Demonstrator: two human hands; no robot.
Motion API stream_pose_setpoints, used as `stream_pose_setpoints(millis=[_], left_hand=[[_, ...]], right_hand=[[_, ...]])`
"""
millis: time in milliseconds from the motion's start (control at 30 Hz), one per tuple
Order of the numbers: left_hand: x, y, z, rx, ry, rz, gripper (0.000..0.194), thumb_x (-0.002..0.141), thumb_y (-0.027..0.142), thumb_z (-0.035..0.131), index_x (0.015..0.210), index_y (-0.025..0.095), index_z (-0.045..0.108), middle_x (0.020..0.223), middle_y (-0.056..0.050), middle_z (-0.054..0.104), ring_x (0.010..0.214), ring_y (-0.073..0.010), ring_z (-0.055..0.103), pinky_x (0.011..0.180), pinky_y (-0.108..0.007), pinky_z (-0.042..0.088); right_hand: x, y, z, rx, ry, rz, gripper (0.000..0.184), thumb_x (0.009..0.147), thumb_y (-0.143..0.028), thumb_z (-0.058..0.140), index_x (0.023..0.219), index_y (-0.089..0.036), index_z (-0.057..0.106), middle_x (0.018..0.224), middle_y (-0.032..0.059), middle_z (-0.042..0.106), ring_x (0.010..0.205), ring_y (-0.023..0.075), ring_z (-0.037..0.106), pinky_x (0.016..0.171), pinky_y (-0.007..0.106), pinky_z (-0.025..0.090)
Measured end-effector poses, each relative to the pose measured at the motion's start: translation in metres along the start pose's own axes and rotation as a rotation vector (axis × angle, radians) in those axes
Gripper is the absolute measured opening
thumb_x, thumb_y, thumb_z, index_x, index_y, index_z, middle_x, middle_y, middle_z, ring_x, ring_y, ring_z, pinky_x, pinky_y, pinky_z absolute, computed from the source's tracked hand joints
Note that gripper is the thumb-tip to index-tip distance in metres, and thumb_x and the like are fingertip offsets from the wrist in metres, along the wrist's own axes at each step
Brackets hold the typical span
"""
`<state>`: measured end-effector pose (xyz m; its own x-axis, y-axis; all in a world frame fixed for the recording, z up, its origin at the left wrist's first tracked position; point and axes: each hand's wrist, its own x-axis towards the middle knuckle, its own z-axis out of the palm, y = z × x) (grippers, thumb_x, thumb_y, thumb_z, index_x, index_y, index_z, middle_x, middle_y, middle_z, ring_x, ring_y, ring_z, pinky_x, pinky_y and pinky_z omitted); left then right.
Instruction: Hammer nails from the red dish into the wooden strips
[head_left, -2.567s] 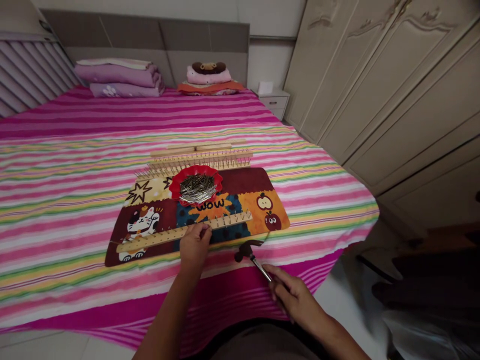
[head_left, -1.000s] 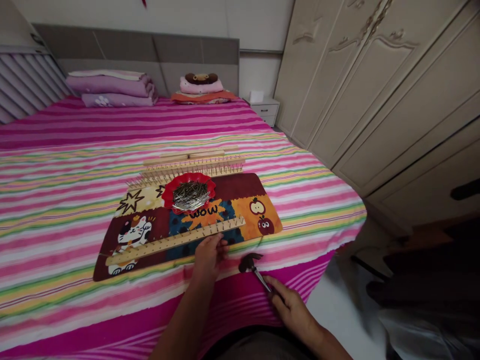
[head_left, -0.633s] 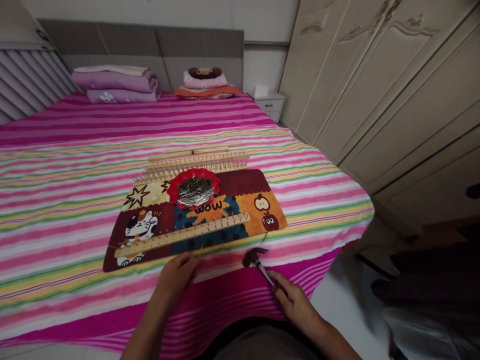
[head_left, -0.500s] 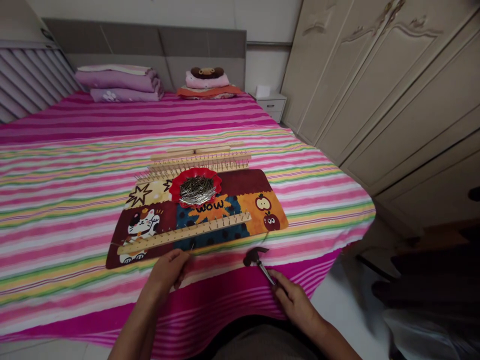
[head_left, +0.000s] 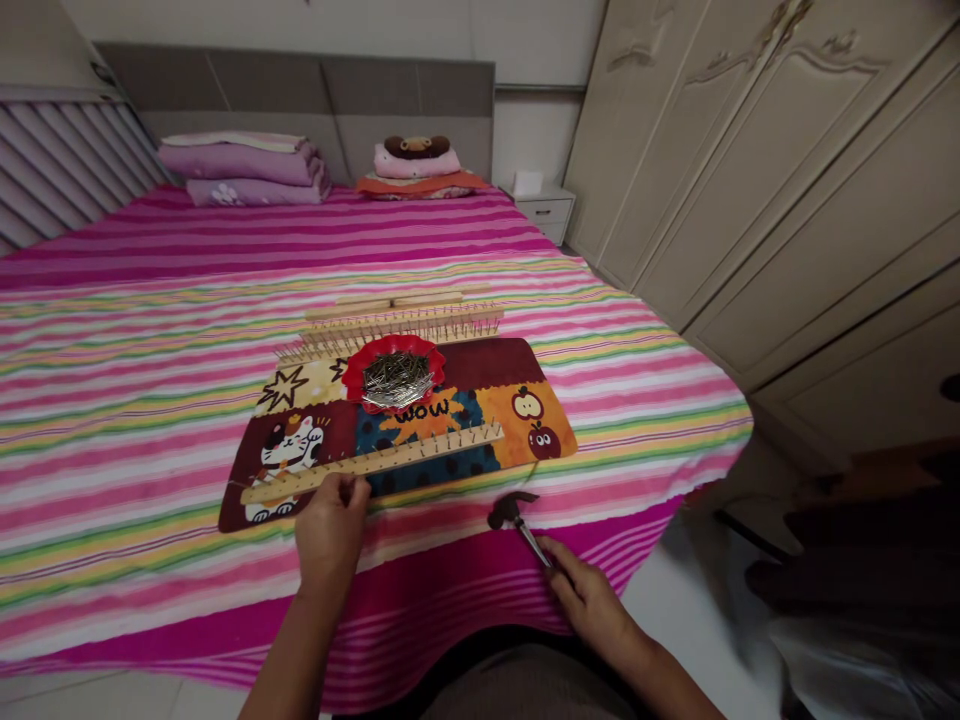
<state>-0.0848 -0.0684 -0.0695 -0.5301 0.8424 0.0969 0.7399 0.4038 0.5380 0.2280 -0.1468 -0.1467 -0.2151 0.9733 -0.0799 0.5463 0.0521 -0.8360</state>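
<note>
A long wooden strip [head_left: 420, 453] studded with a row of nails lies across a colourful cartoon mat [head_left: 480, 365] on the striped bed. My left hand [head_left: 328, 528] is closed in a pinch at the strip's near edge, left of its middle; what it pinches is too small to name. My right hand [head_left: 589, 600] grips the handle of a small dark-headed hammer [head_left: 511, 512], whose head rests on the bedspread just below the mat. A red scalloped dish [head_left: 393, 373] piled with metal nails sits at the mat's far side.
More nail-studded wooden strips [head_left: 405, 318] lie beyond the dish. Folded purple bedding [head_left: 244, 168] and a pillow stack [head_left: 416, 165] sit by the headboard. A wardrobe [head_left: 787, 180] stands on the right, past the bed's edge [head_left: 705, 480], with a small nightstand [head_left: 547, 208].
My left hand slid left along the strip's near edge, pulled back toward me briefly, then returned to the strip. My right hand stayed on the hammer, which barely moved.
</note>
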Motion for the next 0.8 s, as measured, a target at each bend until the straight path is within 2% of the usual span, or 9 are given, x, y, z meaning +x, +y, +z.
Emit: stream_pose_setpoints(millis=[100, 167, 300, 367, 467, 600, 800], left_hand=[[-0.003, 0.000, 0.008, -0.161, 0.073, -0.001, 0.021, 0.071, 0.039, 0.050, 0.074, 0.021, 0.060, 0.070, -0.002, 0.065, 0.066, -0.0167, 0.059, 0.065, -0.028, 0.042], [-0.002, 0.002, 0.011, -0.352, 0.086, -0.031, 0.024, 0.069, 0.042, 0.054, 0.076, 0.020, 0.061, 0.072, -0.001, 0.066, 0.067, -0.0161, 0.060, 0.067, -0.028, 0.045], [0.000, 0.013, 0.014, -0.810, -0.001, -0.125, 0.033, 0.062, 0.047, 0.062, 0.078, 0.018, 0.059, 0.076, -0.002, 0.067, 0.070, -0.0159, 0.063, 0.064, -0.029, 0.051], [0.001, 0.019, 0.016, -0.897, -0.052, -0.133, 0.034, 0.059, 0.045, 0.066, 0.077, 0.017, 0.058, 0.073, -0.003, 0.068, 0.071, -0.0166, 0.064, 0.064, -0.029, 0.053], [0.001, 0.025, 0.022, -0.872, -0.099, -0.109, 0.034, 0.060, 0.045, 0.067, 0.076, 0.016, 0.058, 0.070, -0.003, 0.068, 0.070, -0.0168, 0.065, 0.064, -0.029, 0.053], [0.002, 0.026, 0.029, -0.723, -0.107, -0.068, 0.032, 0.063, 0.046, 0.063, 0.078, 0.018, 0.060, 0.072, -0.003, 0.068, 0.071, -0.0166, 0.064, 0.068, -0.029, 0.051], [0.007, 0.023, 0.032, -0.568, -0.104, -0.032, 0.026, 0.064, 0.044, 0.062, 0.077, 0.021, 0.061, 0.071, -0.001, 0.068, 0.069, -0.0167, 0.064, 0.069, -0.028, 0.049]], right_hand=[[0.000, -0.001, 0.000, -0.001, 0.007, -0.002, 0.044, 0.085, -0.023, 0.038, 0.123, -0.011, 0.056, 0.094, 0.0100, 0.073, 0.086, 0.0221, 0.069, 0.077, 0.031, 0.055], [0.000, -0.001, 0.000, 0.002, 0.011, 0.005, 0.043, 0.085, -0.023, 0.038, 0.123, -0.011, 0.056, 0.092, 0.0094, 0.074, 0.086, 0.0223, 0.069, 0.077, 0.031, 0.055], [0.000, 0.002, 0.002, 0.003, 0.003, 0.013, 0.044, 0.085, -0.023, 0.039, 0.124, -0.012, 0.055, 0.089, 0.0084, 0.074, 0.087, 0.0218, 0.068, 0.079, 0.031, 0.054], [0.000, 0.003, 0.003, -0.001, -0.004, 0.018, 0.044, 0.086, -0.024, 0.038, 0.125, -0.012, 0.054, 0.088, 0.0081, 0.074, 0.088, 0.0214, 0.068, 0.080, 0.031, 0.054], [0.000, 0.003, 0.002, 0.002, -0.006, 0.022, 0.044, 0.086, -0.024, 0.037, 0.125, -0.013, 0.054, 0.089, 0.0075, 0.074, 0.089, 0.0209, 0.068, 0.081, 0.030, 0.054], [0.000, 0.002, 0.002, 0.017, 0.000, 0.018, 0.044, 0.085, -0.024, 0.038, 0.124, -0.013, 0.054, 0.098, 0.0092, 0.073, 0.093, 0.0212, 0.067, 0.082, 0.031, 0.054], [-0.001, 0.003, 0.003, 0.009, 0.007, 0.015, 0.043, 0.085, -0.022, 0.039, 0.124, -0.014, 0.054, 0.090, 0.0069, 0.074, 0.089, 0.0209, 0.069, 0.080, 0.031, 0.054]])
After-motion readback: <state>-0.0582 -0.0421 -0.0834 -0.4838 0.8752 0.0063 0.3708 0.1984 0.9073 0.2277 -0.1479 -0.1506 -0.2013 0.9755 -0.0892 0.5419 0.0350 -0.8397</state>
